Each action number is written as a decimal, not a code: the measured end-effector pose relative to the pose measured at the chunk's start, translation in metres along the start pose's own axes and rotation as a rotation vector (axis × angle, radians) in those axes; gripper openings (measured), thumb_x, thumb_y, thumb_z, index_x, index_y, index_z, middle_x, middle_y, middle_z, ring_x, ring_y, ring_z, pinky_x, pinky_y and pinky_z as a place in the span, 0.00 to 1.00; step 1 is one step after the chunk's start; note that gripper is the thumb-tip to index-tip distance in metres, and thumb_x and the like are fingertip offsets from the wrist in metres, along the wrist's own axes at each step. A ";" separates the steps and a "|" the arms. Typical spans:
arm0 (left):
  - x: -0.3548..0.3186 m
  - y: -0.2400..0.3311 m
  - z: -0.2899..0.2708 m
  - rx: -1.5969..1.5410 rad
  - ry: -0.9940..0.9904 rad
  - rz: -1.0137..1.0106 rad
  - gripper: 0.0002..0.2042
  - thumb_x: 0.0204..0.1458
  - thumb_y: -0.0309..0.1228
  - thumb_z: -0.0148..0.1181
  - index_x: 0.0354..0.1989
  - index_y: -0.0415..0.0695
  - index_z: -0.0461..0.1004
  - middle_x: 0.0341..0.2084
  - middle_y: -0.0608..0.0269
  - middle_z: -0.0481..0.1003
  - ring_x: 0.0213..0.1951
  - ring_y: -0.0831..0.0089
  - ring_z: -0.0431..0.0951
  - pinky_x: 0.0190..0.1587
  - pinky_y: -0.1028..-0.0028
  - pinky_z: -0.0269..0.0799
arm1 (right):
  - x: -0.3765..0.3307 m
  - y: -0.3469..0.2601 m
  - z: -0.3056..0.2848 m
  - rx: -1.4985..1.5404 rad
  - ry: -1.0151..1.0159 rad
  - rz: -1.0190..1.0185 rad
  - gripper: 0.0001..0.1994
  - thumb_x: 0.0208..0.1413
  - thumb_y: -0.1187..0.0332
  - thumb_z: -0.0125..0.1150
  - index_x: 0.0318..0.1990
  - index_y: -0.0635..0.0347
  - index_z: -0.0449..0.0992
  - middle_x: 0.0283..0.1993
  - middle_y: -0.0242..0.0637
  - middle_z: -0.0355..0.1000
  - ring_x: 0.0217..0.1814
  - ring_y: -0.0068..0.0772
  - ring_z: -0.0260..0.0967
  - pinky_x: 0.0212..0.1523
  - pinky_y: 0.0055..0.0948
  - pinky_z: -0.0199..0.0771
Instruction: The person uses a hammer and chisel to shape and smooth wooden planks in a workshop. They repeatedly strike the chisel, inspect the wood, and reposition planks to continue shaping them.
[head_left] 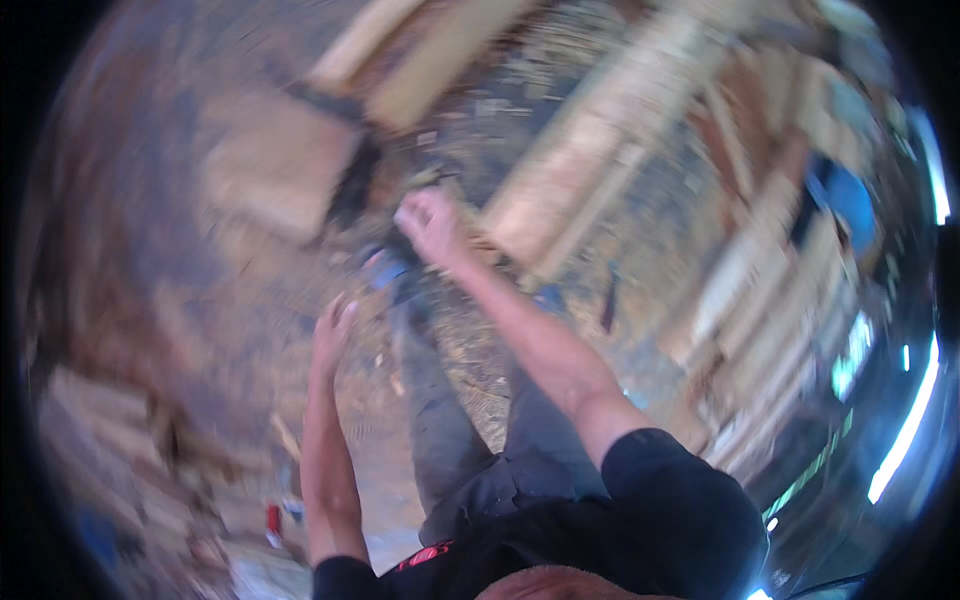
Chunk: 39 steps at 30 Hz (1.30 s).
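My left hand (335, 322) hangs over the floor at the left of my legs, fingers stretched out and nothing in them. Ahead of my feet, my right hand (432, 226) reaches forward with its fingers curled together. Motion smears it, and whatever it may hold is too small to make out. Just beyond those fingers lies a small dark greenish thing (436, 178) of unclear kind. To the right of this hand is the near end of a long, thick timber beam (590, 135). A wide wooden block (275, 165) with a dark side lies to the left.
Two pale planks (440, 65) extend at the far side. Stacked boards (770, 290) line the right, with a round blue object (845, 205) near them. More wood pieces (110, 420) lie at the left. Chips and sawdust cover the floor (480, 375) around my feet.
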<state>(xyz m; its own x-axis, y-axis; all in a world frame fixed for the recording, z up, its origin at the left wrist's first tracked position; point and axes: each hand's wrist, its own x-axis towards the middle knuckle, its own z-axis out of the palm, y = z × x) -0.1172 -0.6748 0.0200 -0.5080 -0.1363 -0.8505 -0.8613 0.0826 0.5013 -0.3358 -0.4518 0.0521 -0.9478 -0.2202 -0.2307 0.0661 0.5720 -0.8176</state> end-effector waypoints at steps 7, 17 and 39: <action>0.017 0.082 0.180 0.051 0.064 0.387 0.28 0.63 0.44 0.64 0.61 0.32 0.72 0.54 0.46 0.77 0.54 0.58 0.77 0.61 0.62 0.70 | -0.152 0.138 -0.179 -0.038 0.289 0.658 0.19 0.65 0.53 0.63 0.46 0.64 0.82 0.36 0.40 0.81 0.37 0.33 0.77 0.42 0.35 0.76; 0.096 0.192 0.424 0.705 0.082 0.533 0.55 0.50 0.57 0.71 0.78 0.38 0.47 0.76 0.40 0.50 0.77 0.45 0.49 0.75 0.43 0.44 | -0.168 0.281 -0.242 0.061 0.066 0.922 0.35 0.63 0.40 0.60 0.64 0.62 0.72 0.56 0.48 0.80 0.58 0.47 0.77 0.59 0.40 0.74; 0.119 0.167 0.443 0.791 0.299 0.653 0.49 0.53 0.54 0.69 0.77 0.43 0.51 0.75 0.49 0.56 0.76 0.53 0.53 0.75 0.52 0.50 | -0.248 0.263 -0.225 0.168 -0.064 0.919 0.32 0.66 0.48 0.60 0.69 0.62 0.69 0.70 0.50 0.70 0.72 0.46 0.67 0.71 0.40 0.65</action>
<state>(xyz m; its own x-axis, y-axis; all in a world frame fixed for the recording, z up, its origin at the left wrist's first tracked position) -0.3204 -0.2400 -0.0682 -0.9430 -0.0621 -0.3268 -0.2308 0.8296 0.5084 -0.1539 -0.0685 0.0130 -0.4830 0.2156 -0.8487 0.8296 0.4227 -0.3648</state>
